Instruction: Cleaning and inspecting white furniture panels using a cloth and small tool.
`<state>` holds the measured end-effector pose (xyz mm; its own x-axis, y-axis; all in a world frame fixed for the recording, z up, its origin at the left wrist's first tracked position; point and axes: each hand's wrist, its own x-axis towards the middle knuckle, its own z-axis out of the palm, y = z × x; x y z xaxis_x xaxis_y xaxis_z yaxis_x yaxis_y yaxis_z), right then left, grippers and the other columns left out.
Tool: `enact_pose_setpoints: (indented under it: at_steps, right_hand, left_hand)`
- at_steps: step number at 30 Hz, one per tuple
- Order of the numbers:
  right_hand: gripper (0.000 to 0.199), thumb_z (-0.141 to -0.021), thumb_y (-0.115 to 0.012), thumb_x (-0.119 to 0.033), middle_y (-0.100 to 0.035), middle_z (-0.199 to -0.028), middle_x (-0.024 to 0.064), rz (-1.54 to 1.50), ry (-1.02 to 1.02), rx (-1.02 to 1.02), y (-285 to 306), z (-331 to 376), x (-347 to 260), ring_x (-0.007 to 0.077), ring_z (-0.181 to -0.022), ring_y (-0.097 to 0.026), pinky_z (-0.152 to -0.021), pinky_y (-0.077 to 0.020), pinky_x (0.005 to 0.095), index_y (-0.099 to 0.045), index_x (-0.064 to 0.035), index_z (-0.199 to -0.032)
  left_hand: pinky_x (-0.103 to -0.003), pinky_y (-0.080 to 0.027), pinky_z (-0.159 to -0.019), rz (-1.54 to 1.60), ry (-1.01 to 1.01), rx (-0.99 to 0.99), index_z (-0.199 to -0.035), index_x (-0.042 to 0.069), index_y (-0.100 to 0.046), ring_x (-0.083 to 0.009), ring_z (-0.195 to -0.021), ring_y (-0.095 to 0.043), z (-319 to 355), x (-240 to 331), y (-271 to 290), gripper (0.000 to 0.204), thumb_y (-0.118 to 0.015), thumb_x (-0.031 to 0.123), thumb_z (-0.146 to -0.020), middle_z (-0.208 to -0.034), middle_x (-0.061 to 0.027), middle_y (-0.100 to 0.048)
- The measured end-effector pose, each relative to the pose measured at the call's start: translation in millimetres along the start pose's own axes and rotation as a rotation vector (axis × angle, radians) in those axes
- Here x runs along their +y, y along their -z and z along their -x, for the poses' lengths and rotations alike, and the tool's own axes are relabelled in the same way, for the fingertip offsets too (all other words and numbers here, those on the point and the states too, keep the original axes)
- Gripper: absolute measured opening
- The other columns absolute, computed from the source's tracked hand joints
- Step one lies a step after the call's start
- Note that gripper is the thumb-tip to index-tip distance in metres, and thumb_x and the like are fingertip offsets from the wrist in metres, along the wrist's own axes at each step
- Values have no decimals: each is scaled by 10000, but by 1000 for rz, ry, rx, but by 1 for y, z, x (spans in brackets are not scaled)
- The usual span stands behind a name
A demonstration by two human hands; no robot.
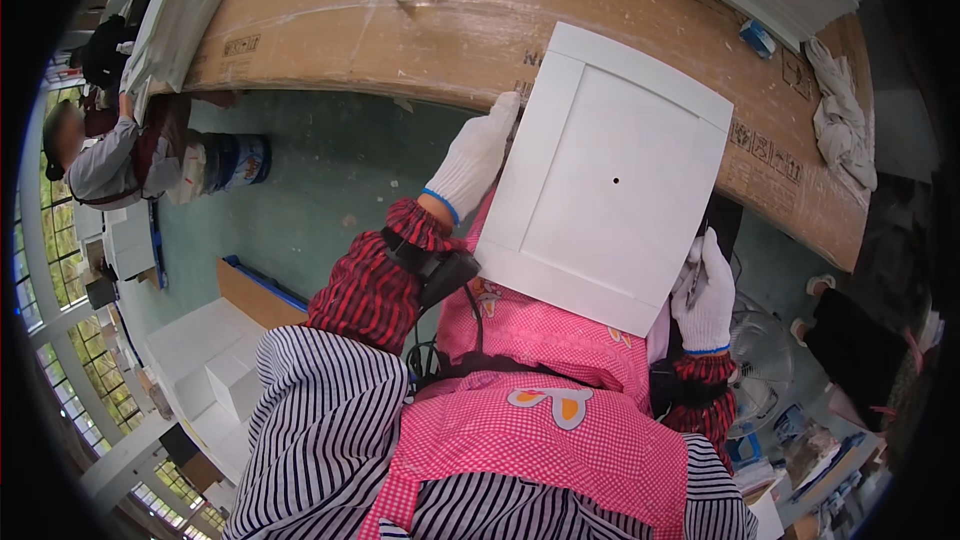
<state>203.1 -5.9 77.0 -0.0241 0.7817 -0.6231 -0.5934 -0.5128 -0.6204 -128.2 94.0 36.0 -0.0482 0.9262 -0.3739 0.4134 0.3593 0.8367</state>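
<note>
Over a green floor (320,180), the cardboard-covered desk (460,40) spans the upper frame. Left of centre, the left hand (474,162) grips the left edge of the white panel (590,240), held between both hands; its border (645,70) and hole (616,181) seem done, what remains cannot be told. Right of centre, the right hand (706,295) grips its lower right edge.
</note>
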Motion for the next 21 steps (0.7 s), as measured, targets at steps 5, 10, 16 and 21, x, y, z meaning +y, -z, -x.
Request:
enact_pose_setpoints:
  at_steps: [5, 10, 16, 21]
  right_hand:
    - [370, -1126, -475, -340, -583, -771, -13, 12, -21, 118, -5, 4, 0, 98, -635, -602, -560, -513, 210, -489, -141, -815]
    - [370, -1125, -475, -335, -574, -759, -17, 15, -21, 86, -5, 3, -2, 87, -629, -594, -569, -506, 217, -480, -143, -809]
    - [365, -1126, -474, -328, -572, -743, -36, 21, -25, 33, -12, 6, -2, 72, -599, -567, -546, -475, 221, -476, -145, -810]
    - [326, -1122, -475, -313, -600, -868, 10, -11, -38, 19, 5, 6, 0, 122, -757, -661, -704, -565, 294, -534, -109, -875]
  left_hand:
    - [-317, -554, -803, 397, 178, -126, -1191, -7, -713, -172, -861, -708, 22, 13, -4, 557, -652, 493, -953, -949, -123, -754]
    - [-269, -549, -780, 67, 107, -125, -1192, -33, -712, -89, -843, -677, 29, 49, -5, 471, -695, 380, -965, -950, -55, -748]
    - [-306, -532, -737, 47, 233, -94, -1001, 8, -779, -156, -713, -670, 11, 48, -5, 531, -672, 526, -949, -767, -51, -724]
    - [-295, -531, -759, 18, 306, -55, -1011, -15, -762, -160, -753, -683, 4, 42, 2, 523, -621, 488, -989, -786, -65, -725]
